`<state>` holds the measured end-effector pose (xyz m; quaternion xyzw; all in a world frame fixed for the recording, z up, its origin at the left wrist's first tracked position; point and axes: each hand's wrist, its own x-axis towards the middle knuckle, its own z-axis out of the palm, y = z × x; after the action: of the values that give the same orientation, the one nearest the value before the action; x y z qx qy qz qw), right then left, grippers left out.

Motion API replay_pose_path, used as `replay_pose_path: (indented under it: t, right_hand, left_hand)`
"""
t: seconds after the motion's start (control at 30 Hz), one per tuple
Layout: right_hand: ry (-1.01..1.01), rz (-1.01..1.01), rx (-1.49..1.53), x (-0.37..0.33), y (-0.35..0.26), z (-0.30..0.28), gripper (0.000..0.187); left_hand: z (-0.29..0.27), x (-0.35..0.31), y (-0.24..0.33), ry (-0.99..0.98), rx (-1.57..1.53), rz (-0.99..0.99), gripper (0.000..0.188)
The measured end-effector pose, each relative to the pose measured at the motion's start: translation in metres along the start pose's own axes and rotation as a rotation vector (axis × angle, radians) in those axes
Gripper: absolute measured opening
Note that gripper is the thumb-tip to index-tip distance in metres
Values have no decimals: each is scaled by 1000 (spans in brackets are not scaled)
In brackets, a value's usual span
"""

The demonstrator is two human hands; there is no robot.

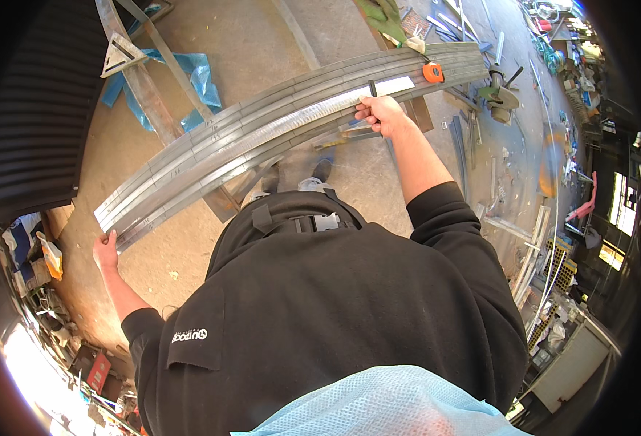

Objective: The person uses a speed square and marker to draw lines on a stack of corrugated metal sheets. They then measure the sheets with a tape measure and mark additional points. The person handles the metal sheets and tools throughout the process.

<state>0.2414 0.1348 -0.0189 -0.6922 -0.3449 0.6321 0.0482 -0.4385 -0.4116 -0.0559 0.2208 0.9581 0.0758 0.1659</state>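
location: the metal bars (262,109) lie side by side in a long row across the supports, in front of the person, bent in view by the lens.

left hand (105,251): positioned at the left end of the bars, thumb and fingertips at the end edge. finger opening is small; whether they grip or only touch cannot be told.

right hand (380,115): fingers curled in, at the near side of the bright strip (306,120). a dark stick (372,88) shows beside the fingertips; whether it is held cannot be told.

caution: the left ends overhang the support (222,205). heavy downward pressure there could tip a bar. uneven push or pull between the hands could skew the row. a near bar dragged inward could drop toward the shoe (311,184). a jolt could dislodge the orange tape measure (433,73). sliding fingers along raw ends could cause cuts.
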Motion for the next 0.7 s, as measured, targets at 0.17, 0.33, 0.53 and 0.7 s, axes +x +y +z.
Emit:
replay_pose_path:
  t: [0.17,0.33,0.53,0.7]
  right_hand:
    - [0,40,10,4,-3,0,28]
    - [2,30,-7,4,-3,3,29]
    - [39,-152,-63,11,5,-16,28]
    - [439,-417,10,25,10,-87,24]
  left_hand:
    - [-9,2,25,-16,215,-9,62]
    - [-15,-7,53,-14,343,-56,60]
    - [-25,-7,50,96,396,-111,57]
    - [-8,-21,9,132,283,-132,56]
